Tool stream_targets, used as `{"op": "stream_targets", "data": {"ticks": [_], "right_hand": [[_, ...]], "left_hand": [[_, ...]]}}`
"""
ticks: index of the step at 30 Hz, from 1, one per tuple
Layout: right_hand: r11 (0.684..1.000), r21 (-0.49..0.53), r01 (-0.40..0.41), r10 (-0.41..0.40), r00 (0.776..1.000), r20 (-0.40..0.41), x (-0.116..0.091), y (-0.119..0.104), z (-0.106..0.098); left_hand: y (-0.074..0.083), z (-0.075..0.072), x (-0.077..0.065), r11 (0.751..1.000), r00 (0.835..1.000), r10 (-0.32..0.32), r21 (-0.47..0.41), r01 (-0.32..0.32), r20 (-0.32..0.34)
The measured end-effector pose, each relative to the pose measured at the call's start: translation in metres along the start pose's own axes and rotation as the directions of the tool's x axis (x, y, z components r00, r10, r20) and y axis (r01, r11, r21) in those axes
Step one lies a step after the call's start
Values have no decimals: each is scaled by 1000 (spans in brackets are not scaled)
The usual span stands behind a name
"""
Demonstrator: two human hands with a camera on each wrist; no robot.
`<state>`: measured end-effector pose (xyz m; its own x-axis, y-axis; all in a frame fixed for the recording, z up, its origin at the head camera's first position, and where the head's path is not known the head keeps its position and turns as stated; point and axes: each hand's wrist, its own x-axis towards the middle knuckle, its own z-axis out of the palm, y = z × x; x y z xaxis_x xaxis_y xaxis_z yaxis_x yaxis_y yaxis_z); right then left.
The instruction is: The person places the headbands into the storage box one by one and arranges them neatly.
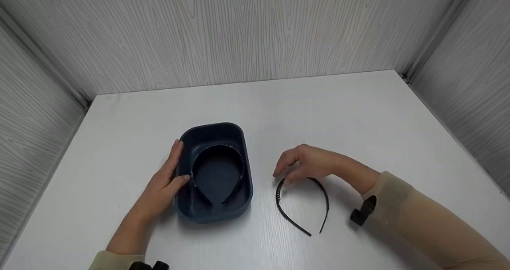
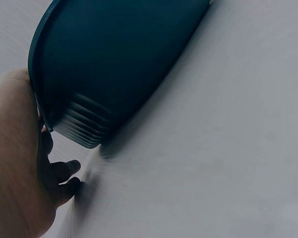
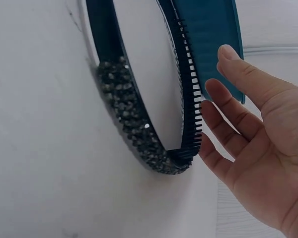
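Note:
A dark blue rectangular bin (image 1: 235, 210) with rounded corners stands on the table, left of centre. My left hand (image 1: 159, 188) grips its left wall, thumb over the rim and fingers along the outside. Inside the bin lies a dark headband (image 1: 194, 164) with a glittery edge. To the right of the bin a black headband (image 1: 327, 204) rests on the table, its two ends toward me. Above its curved top hovers my right hand (image 1: 312, 161), fingers loosely bent. In the right wrist view that headband (image 3: 134, 129) shows sparkly stones and comb teeth, with the fingertips beside the teeth.
The white table (image 1: 338, 106) runs back to a wood-grain panel (image 1: 247, 34). Similar panels stand at the left (image 1: 36, 114) and right (image 1: 466, 74) sides. Dark wrist-worn devices sit at both cuffs, the right device (image 1: 363, 211) close over the table.

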<state>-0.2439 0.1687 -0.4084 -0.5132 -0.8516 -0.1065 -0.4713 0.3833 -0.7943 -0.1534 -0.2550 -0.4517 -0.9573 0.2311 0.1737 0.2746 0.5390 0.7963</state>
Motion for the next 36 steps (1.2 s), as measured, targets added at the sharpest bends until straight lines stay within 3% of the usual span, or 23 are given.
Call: {"op": "stream_targets", "data": {"ticks": [10,24,36], "right_hand": [[996,85,10,-16,997,71,4,6,6],[999,-33,27,-24,997,78,8,12,15],[999,-40,12,-9,998,68,6,16,19]], "left_hand": [[-3,-1,0,1000,1000,17,-3,-17,-9],[-2,-2,0,1000,1000,25,0,-25,-9],[-2,1,0,999,999,36,7,-36,-9]]}}
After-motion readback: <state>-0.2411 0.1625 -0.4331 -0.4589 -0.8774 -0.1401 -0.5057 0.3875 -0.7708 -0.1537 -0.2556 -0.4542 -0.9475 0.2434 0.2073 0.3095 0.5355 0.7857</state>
